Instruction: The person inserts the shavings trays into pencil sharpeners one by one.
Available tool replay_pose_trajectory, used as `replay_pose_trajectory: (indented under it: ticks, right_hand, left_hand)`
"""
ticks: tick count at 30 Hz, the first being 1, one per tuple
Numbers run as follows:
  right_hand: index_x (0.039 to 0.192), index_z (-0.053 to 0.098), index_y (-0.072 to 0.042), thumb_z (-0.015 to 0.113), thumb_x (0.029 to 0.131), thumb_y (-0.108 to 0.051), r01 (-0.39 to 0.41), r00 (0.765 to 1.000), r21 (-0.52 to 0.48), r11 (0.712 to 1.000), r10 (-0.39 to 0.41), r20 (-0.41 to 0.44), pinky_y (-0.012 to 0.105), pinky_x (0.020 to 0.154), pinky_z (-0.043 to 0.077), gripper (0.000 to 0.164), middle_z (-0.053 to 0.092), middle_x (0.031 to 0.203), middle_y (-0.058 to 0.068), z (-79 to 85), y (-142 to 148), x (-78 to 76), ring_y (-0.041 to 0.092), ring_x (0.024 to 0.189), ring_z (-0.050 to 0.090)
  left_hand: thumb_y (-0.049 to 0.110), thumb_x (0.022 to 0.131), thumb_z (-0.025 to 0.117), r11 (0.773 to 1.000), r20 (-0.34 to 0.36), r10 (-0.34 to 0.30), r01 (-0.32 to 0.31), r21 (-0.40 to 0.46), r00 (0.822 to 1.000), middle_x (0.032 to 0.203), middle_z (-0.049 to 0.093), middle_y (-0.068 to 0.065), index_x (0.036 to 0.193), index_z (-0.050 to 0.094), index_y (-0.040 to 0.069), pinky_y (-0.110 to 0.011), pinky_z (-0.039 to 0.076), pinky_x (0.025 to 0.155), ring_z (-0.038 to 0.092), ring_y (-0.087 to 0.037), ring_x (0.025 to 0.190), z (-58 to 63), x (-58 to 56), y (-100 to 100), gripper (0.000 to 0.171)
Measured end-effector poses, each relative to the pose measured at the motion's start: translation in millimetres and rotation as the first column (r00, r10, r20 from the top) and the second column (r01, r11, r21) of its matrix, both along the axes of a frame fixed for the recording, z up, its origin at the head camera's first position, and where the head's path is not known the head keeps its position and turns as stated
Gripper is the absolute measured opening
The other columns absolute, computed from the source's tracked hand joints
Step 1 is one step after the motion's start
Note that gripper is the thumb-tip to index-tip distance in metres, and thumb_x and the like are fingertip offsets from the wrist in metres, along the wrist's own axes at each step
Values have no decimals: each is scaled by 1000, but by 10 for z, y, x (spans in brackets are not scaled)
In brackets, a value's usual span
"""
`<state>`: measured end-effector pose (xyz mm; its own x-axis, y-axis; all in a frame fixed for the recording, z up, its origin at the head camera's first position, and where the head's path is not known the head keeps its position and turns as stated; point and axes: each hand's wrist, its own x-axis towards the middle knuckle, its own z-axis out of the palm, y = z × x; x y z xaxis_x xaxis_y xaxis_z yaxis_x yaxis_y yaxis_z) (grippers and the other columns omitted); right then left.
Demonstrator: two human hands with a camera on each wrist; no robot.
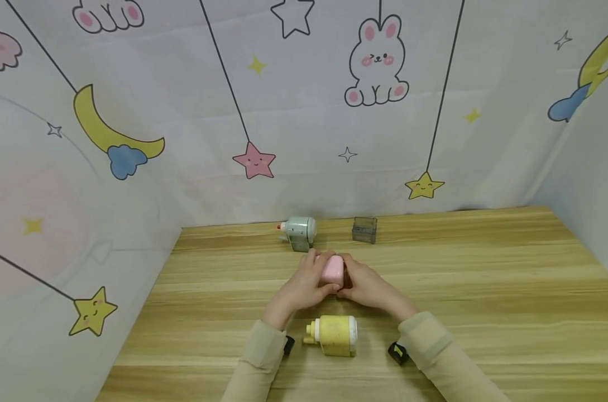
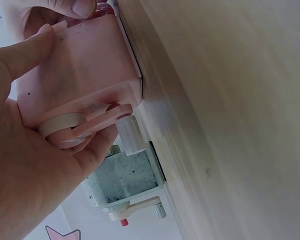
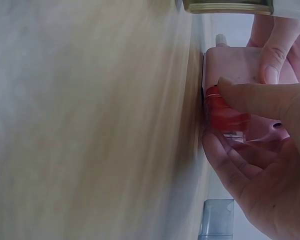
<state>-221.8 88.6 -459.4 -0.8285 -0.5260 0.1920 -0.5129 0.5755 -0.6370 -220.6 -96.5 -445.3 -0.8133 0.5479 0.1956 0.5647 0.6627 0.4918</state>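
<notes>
1. A pink crank pencil sharpener (image 1: 333,269) is held between both hands, over the middle of the wood-grain surface (image 1: 484,279), its base on or very close to the wood.
2. The left hand (image 1: 309,282) grips the sharpener's body, thumb on one side and fingers around the other, with the crank handle (image 2: 102,120) beside the palm.
3. The right hand (image 1: 365,282) pinches a red part (image 3: 227,114) at the sharpener's opposite end between thumb and fingers.
4. Beyond the hands stand a grey-green crank sharpener (image 1: 300,231) and, to its right, a see-through grey container (image 1: 364,230).
5. A yellow crank sharpener (image 1: 336,335) stands nearer the person, between the forearms.
6. A white cloth (image 1: 309,111) printed with stars, moons and a rabbit hangs behind.
</notes>
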Motion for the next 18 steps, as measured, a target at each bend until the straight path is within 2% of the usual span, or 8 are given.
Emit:
replay_pose_trajectory:
  ticks: [10,18]
  right_hand:
    - [136,29,-6,74,71,-19,27,999,21,999,-28,21,46,80,49,80,59,109,18,14,-22,5,22,94,54]
    - [136,29,-7,74,71,-19,33,999,14,999,-33,23,46,79,49,80,59,109,18,12,-27,4,22,93,54]
  left_hand:
    - [32,82,64,1000,5,-2,2,-6,1000,115,38,-13,137,32,10,-41,47,80,36,-22,100,22,13,2,67]
    - [32,82,64,1000,3,-1,1,-6,1000,116,38,-13,137,32,9,-42,47,81,36,-22,101,25,13,5,67]
